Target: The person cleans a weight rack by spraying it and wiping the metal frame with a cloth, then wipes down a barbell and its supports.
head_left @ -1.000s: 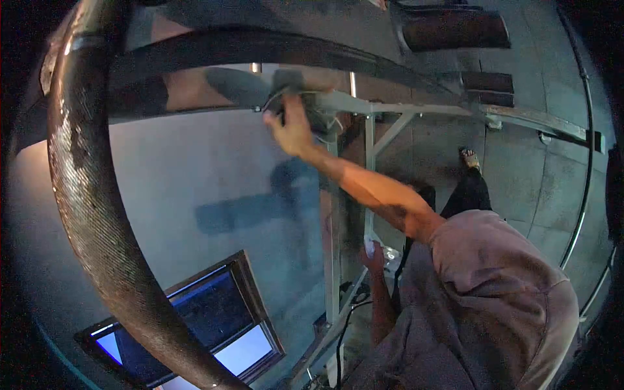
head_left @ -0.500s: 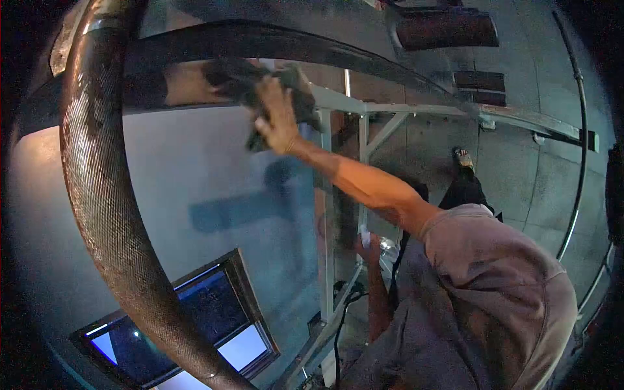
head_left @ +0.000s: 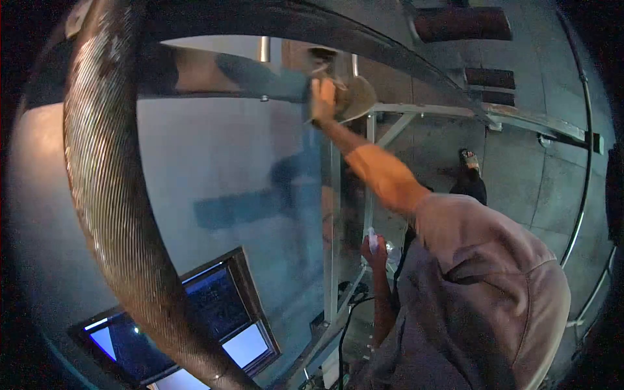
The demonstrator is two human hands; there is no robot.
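My right hand is at the upper middle, at the far end of my stretched arm, fingers close together on a dark cloth. The cloth is blurred, and its extent under the fingers is unclear. Both are by the upper right corner of a pale, smooth panel. Lower down, close to my body, my left hand is closed round a clear bottle with a whitish top.
A thick ribbed hose curves down the left side in front of the panel. A framed screen stands lower left. Metal frame bars run beside the panel. A dark beam crosses above. One foot is on the tiled floor.
My right hand has moved right and slightly up with the cloth, uncovering the upper edge of the panel. My left hand stays low, still round the bottle.
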